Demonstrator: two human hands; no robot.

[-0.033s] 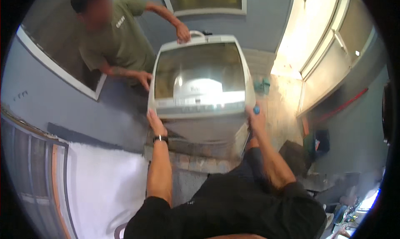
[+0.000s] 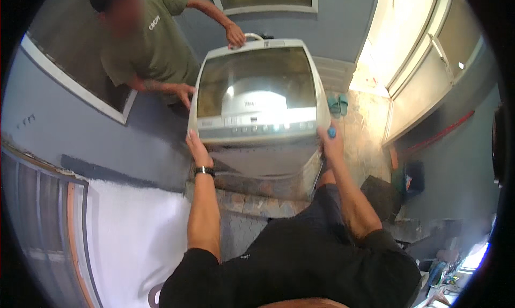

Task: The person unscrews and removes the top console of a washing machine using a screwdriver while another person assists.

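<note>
A white top-loading washing machine [image 2: 257, 158] with a dark see-through lid stands in front of me, its control panel toward me. My left hand [image 2: 199, 149] grips its near left corner, thumb up along the edge. At the near right corner my right hand [image 2: 332, 143] holds the side; its fingers are partly hidden. A small blue thing [image 2: 332, 132] shows at that hand, its kind unclear. Across from me a person in a green shirt [image 2: 155, 45] has one hand [image 2: 235, 35] on the far top edge by a pale hose [image 2: 254, 36] and the other hand [image 2: 184, 93] against the left side.
Grey walls stand to the left and behind, each with a window. At the right is a lit open doorway [image 2: 399, 34]. Green slippers [image 2: 338, 105] lie on the tiled floor [image 2: 359, 125]. A tiled step edge [image 2: 236, 203] runs below the machine. A dark box [image 2: 382, 195] stands right of my leg.
The washing machine sits slightly farther up in the view, and both my hands have moved with it. The other person's hands remain on it. More of the slippers shows.
</note>
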